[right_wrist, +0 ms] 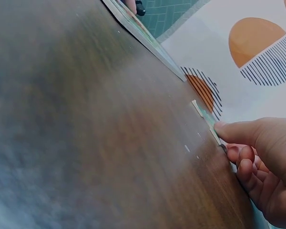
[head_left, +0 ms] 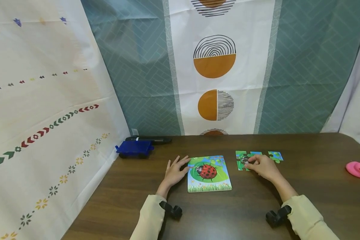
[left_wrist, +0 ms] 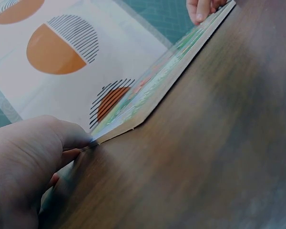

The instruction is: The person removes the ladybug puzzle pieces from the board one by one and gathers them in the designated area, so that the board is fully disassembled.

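My left hand (head_left: pixel 175 171) rests at the left edge of a square ladybug puzzle board (head_left: pixel 210 185), its fingers spread and the thumb touching the edge. In the left wrist view, that thumb lies at a corner of the board (left_wrist: pixel 152 102). To the right of the board, my right hand (head_left: pixel 265 166) pinches a puzzle piece (head_left: pixel 244 160) with a dark print between thumb and forefinger. Green and blue puzzle pieces (head_left: pixel 241 154) lie around the fingertips, partly covered by them. Another loose piece (head_left: pixel 276 156) sits a little to the right.
A blue toy cart (head_left: pixel 135 148) stands at the back left, with a black marker (head_left: pixel 156 140) behind it. Far to the right is a pink toy duck (head_left: pixel 357 169). Patterned cloth (head_left: pixel 138 83) hangs behind the brown wooden table (head_left: pixel 222 216).
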The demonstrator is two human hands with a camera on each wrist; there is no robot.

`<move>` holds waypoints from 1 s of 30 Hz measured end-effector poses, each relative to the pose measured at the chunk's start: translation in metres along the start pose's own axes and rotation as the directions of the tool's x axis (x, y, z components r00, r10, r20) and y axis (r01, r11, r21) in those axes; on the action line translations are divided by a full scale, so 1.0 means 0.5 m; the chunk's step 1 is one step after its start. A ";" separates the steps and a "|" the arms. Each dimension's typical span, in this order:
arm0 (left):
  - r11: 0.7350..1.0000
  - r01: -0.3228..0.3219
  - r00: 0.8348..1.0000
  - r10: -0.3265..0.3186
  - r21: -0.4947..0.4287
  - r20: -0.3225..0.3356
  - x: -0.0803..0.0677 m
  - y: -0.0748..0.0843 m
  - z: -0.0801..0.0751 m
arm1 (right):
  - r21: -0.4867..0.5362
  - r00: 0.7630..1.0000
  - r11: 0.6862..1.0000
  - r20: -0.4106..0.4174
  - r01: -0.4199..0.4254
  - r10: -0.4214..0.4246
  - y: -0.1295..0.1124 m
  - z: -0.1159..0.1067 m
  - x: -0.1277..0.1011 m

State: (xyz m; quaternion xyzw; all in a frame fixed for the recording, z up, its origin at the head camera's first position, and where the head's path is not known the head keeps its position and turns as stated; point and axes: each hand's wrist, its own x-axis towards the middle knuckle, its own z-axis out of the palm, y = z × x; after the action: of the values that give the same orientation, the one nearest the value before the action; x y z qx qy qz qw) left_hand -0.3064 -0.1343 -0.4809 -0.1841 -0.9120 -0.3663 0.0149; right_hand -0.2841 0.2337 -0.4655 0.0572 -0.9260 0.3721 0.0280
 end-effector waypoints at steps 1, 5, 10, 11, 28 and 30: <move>1.000 0.001 1.000 -0.001 0.000 -0.002 0.000 0.000 -0.001 | 0.002 1.000 1.000 -0.002 -0.004 0.004 -0.001 0.000 0.002; 1.000 0.000 1.000 0.000 0.007 -0.003 -0.001 -0.001 -0.002 | 0.005 1.000 1.000 0.000 -0.004 0.004 -0.004 0.001 0.003; 1.000 -0.004 1.000 0.004 0.005 -0.004 -0.006 0.002 0.002 | 0.005 0.999 1.000 -0.034 -0.001 0.001 -0.011 0.005 -0.006; 1.000 -0.003 1.000 0.003 0.000 -0.004 -0.007 0.002 0.002 | 0.007 0.999 1.000 -0.047 0.003 -0.003 -0.016 0.007 -0.009; 1.000 -0.002 1.000 0.002 0.008 0.001 -0.002 0.005 0.000 | 0.303 0.994 0.948 0.025 0.093 -0.105 -0.148 0.131 0.005; 1.000 -0.002 1.000 0.002 0.005 -0.002 -0.003 0.005 -0.002 | 0.319 0.992 0.943 0.046 0.095 -0.116 -0.159 0.142 0.012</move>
State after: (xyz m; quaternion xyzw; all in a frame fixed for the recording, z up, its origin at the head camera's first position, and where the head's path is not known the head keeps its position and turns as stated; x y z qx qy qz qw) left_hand -0.3044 -0.1338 -0.4790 -0.1847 -0.9126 -0.3642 0.0169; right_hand -0.2808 0.1269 -0.4616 0.1224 -0.8504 0.5116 0.0086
